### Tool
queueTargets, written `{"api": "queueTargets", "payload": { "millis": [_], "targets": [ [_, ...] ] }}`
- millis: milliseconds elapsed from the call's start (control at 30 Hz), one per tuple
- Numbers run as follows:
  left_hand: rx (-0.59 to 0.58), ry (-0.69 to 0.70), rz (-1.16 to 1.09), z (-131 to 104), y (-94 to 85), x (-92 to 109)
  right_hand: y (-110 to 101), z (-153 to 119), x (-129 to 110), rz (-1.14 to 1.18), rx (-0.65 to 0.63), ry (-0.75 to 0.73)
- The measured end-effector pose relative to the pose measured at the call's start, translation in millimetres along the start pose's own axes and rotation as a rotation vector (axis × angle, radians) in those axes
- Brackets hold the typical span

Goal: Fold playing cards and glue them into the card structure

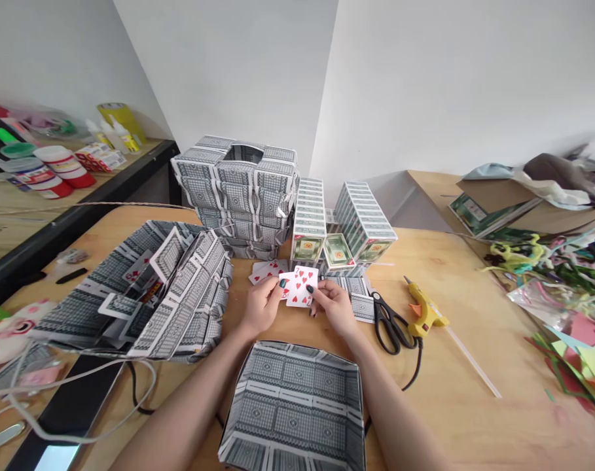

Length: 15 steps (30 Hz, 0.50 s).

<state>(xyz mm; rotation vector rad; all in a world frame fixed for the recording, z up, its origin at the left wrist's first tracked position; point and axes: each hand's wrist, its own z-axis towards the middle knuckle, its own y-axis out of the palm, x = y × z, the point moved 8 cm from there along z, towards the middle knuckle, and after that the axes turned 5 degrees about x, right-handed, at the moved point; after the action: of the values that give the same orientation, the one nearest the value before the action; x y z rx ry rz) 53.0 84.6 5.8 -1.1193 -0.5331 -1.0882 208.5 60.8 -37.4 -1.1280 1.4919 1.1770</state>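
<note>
Wooden desk (474, 353), head view: overlapping playing cards (303, 288), held beyond the card-covered tray (294, 396). I see left hand (264, 303) and right hand (334, 305) each pinching one side, seemingly to steady the overlap. Scissors (393, 325), glue gun (426, 314): rightward, presumably for reach.

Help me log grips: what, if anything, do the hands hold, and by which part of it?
The left hand pinches a card by its left edge; the right hand pinches the overlapping seven of hearts by its right edge.
</note>
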Motion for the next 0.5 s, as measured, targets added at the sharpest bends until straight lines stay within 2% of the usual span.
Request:
{"api": "queueTargets", "payload": {
  "millis": [167, 500],
  "targets": [
    [-0.116, -0.132, -0.148, -3, 10.4, -8, 0, 0, 1, -0.042, -0.018, -0.022],
    [-0.148, -0.188, -0.208, 0, 13.9, -13, 0, -2, -6, -0.109, 0.031, -0.087]
  ]
}}
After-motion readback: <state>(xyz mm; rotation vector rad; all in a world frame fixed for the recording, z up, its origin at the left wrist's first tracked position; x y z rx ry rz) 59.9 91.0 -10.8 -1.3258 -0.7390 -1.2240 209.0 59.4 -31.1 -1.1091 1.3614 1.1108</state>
